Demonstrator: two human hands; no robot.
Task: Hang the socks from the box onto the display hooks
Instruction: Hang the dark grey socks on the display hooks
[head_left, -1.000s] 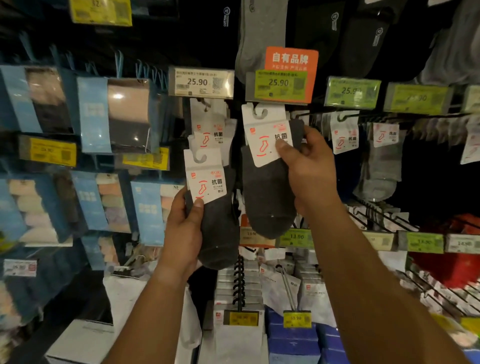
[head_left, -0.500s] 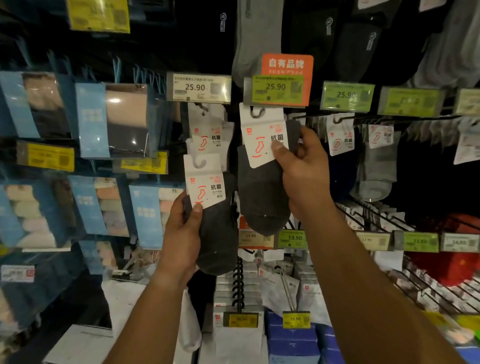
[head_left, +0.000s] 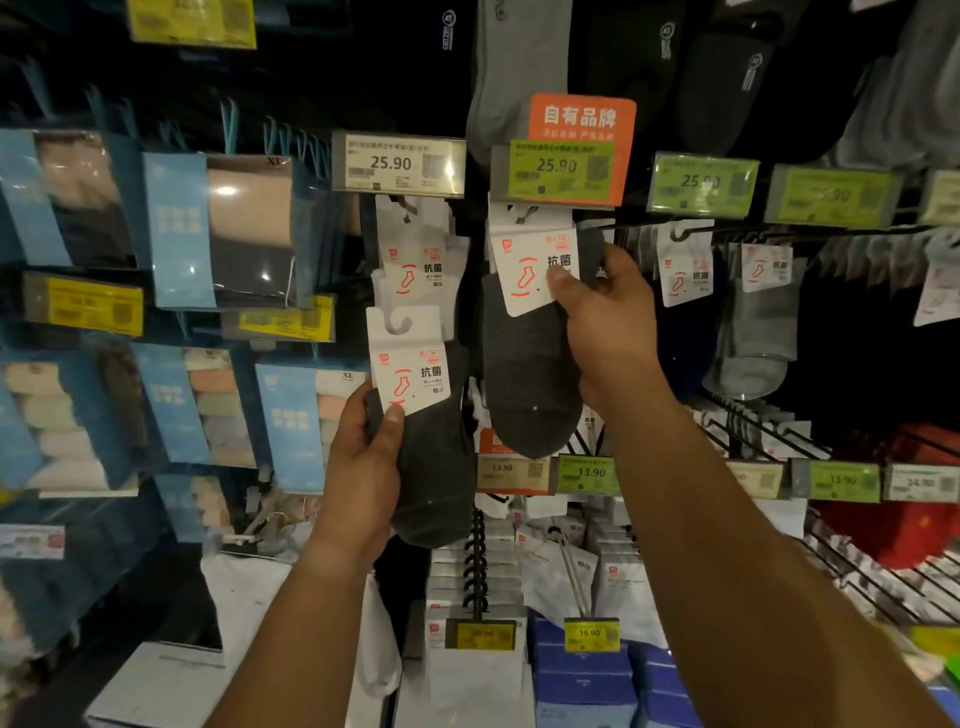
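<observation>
My right hand (head_left: 605, 317) pinches a dark grey sock pair (head_left: 530, 374) by its white card, held up under the green 25.90 price tag (head_left: 558, 169). The card's top hole sits at the display hook (head_left: 524, 213) there; whether it is threaded I cannot tell. My left hand (head_left: 366, 457) grips a second dark grey sock pair (head_left: 431, 467) lower and to the left, thumb on its white card. White sock pairs (head_left: 415, 260) hang on the neighbouring hook behind it.
Blue boxed sock packs (head_left: 218, 228) fill the left wall. Grey socks (head_left: 753, 332) hang on hooks to the right. Below are rows of hooks with 13.90 and 39.90 tags (head_left: 591, 634). A white box (head_left: 161, 680) stands low at the left.
The right hand has lifted its sock pair slightly, bringing the card closer under the price tag. The left hand keeps its pair about where it was.
</observation>
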